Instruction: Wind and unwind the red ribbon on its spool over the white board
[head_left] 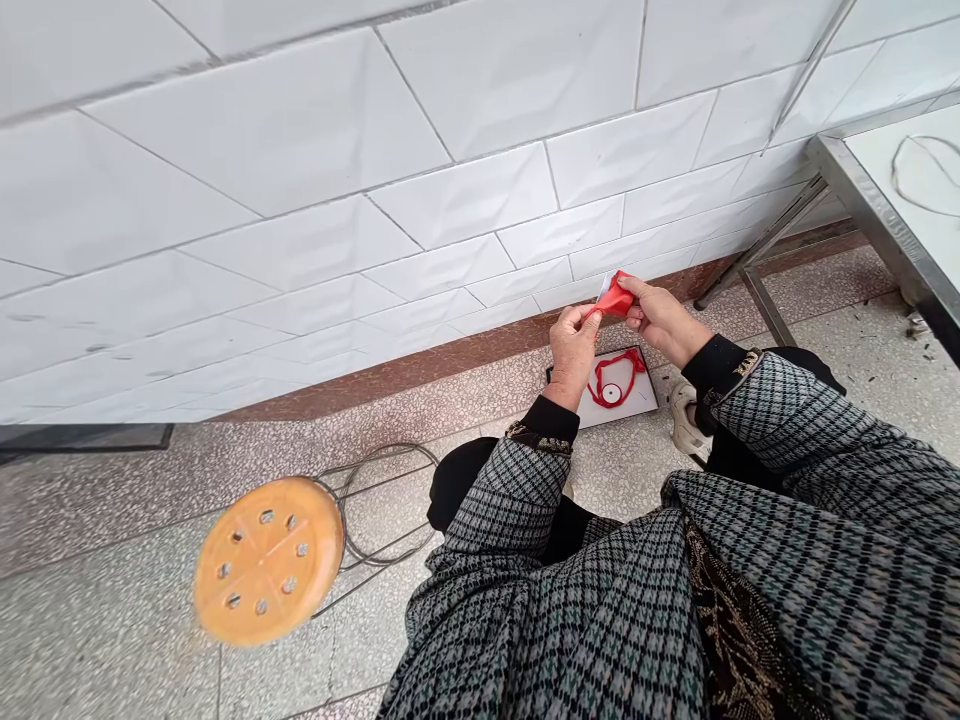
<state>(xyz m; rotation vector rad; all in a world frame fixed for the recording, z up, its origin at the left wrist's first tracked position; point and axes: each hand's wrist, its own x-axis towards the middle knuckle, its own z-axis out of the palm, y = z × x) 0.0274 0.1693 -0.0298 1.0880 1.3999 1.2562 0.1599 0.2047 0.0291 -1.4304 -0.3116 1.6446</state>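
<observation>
My left hand [572,345] and my right hand [660,318] are raised in front of me, both pinching a small piece of red material [616,297] with a white edge between their fingertips. Below the hands, on the floor, lies a white board [637,405] with a spool of red ribbon [613,385] and a loose red loop on it. Both my sleeves are a dark checked fabric.
An orange round stool [268,558] with a wire frame stands at the lower left. A white tiled wall [375,200] runs ahead. A metal table [892,215] with a thin cord on top stands at the right. The floor is speckled stone.
</observation>
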